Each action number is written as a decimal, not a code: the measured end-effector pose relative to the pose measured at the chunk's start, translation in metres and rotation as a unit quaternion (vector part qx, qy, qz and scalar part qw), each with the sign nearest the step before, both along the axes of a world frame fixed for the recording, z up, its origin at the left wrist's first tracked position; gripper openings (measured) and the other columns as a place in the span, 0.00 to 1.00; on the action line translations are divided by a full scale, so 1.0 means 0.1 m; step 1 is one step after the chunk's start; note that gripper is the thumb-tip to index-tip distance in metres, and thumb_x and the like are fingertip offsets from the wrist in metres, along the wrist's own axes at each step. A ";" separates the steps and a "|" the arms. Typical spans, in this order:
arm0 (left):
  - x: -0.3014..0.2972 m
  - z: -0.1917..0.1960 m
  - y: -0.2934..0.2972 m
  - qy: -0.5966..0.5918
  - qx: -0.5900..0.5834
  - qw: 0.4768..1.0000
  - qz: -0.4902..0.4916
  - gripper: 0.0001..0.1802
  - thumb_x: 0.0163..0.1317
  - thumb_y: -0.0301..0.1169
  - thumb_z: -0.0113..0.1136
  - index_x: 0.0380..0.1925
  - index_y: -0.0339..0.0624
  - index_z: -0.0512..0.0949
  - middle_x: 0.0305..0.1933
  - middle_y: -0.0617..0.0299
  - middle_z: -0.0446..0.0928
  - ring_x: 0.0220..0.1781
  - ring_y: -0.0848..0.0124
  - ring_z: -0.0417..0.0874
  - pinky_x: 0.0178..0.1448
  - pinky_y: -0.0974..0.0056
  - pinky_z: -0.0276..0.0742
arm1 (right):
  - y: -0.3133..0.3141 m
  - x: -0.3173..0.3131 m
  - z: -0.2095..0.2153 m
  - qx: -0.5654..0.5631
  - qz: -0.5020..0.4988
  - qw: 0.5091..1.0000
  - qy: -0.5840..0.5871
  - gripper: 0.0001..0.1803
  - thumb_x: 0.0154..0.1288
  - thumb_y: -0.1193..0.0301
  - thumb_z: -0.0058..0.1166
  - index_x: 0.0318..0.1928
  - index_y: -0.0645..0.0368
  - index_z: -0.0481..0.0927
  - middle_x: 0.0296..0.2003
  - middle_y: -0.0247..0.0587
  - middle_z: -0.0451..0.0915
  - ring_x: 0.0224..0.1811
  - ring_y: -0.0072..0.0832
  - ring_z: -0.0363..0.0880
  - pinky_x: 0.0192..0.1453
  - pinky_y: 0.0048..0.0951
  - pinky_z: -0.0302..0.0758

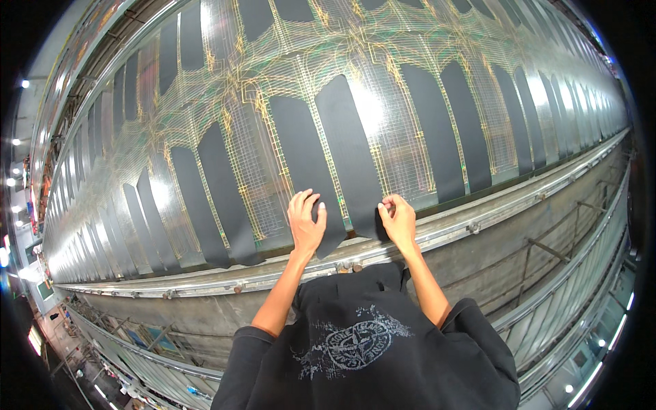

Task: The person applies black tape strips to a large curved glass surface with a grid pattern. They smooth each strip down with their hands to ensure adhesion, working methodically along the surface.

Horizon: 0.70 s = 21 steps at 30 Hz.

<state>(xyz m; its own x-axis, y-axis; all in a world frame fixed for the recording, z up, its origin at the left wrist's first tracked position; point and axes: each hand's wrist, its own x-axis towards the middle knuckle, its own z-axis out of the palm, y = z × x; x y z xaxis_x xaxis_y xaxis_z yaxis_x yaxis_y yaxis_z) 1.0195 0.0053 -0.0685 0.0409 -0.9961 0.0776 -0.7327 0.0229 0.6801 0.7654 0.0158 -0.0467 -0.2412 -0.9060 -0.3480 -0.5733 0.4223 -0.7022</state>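
Two dark grey fabric panels lie side by side in front of me, a left panel (301, 140) and a right panel (348, 143). Their lower ends reach the near edge of the long shiny table (273, 240). My left hand (307, 222) is over the lower part of the left panel, fingers loosely curved and thumb apart, with nothing visible in it. At the lower right edge of the right panel, my right hand (401, 222) has thumb and fingertips pinched together on the fabric's border. A narrow strip with yellow-green marks (331, 164) runs between the panels.
More dark panels (424, 116) lie in rows along the table, among yellow and green grid lines (256, 150). A metal rail (451, 236) with small fittings follows the near edge. Below is a grey wall (492, 266); another table (547, 314) stands behind me.
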 end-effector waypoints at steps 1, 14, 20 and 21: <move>0.00 -0.04 -0.04 -0.005 0.029 0.999 -0.041 0.24 0.69 0.36 0.67 0.62 0.43 0.81 0.74 0.51 0.73 0.81 0.46 0.66 0.83 0.41 0.59 | -0.13 0.02 0.02 -0.024 0.014 0.999 -0.018 0.10 0.69 0.69 0.66 0.46 0.62 0.86 0.40 0.45 0.88 0.34 0.36 0.86 0.44 0.39 0.82; -0.14 -0.52 -0.25 -0.152 0.004 0.946 -0.284 0.39 0.72 0.53 0.62 0.82 0.67 0.64 0.88 0.61 0.56 0.89 0.48 0.51 0.88 0.27 0.43 | -3.13 0.45 -0.19 -0.277 0.382 0.878 0.086 0.20 0.69 0.77 0.61 0.61 0.56 0.84 0.65 0.44 0.83 0.69 0.47 0.79 0.75 0.47 0.73; -0.15 -0.50 -0.23 -0.148 0.013 0.945 -0.291 0.37 0.72 0.54 0.60 0.80 0.68 0.67 0.88 0.64 0.57 0.90 0.51 0.52 0.87 0.25 0.43 | -3.46 0.61 -0.47 -0.246 0.503 0.820 0.113 0.18 0.68 0.78 0.61 0.57 0.57 0.85 0.64 0.43 0.83 0.70 0.46 0.77 0.78 0.49 0.70; -0.15 -0.49 -0.22 -0.135 0.017 0.948 -0.286 0.37 0.72 0.54 0.61 0.79 0.67 0.68 0.88 0.65 0.58 0.89 0.52 0.54 0.87 0.25 0.43 | -3.44 0.60 -0.42 -0.224 0.502 0.831 0.089 0.16 0.68 0.77 0.61 0.55 0.58 0.85 0.62 0.42 0.84 0.68 0.45 0.78 0.77 0.50 0.70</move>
